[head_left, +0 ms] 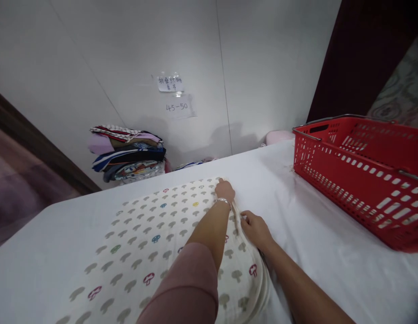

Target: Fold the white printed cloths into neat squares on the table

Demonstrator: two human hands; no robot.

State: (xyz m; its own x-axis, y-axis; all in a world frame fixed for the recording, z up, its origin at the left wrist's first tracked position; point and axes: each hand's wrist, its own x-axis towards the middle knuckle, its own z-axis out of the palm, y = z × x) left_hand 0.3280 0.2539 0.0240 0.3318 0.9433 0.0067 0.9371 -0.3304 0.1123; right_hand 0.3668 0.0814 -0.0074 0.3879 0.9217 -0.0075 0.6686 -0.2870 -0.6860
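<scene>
Fingers of the right hand [255,228] pinch the mushroom-print cloth's [151,243] edge on the white table [296,216]; the left hand [225,191] grips its far corner, fingers hidden. Red basket's [360,175] contents are unseen.

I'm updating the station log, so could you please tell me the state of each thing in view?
Mushroom-print cloth: spread flat on the table, right edge pinched up.
Left hand: pressing on the cloth's far right corner.
Right hand: gripping the cloth's right edge.
Red basket: upright on the table; its contents are hidden.
Folded fabrics: stacked by the wall.
Paper notes: stuck on the wall.
</scene>
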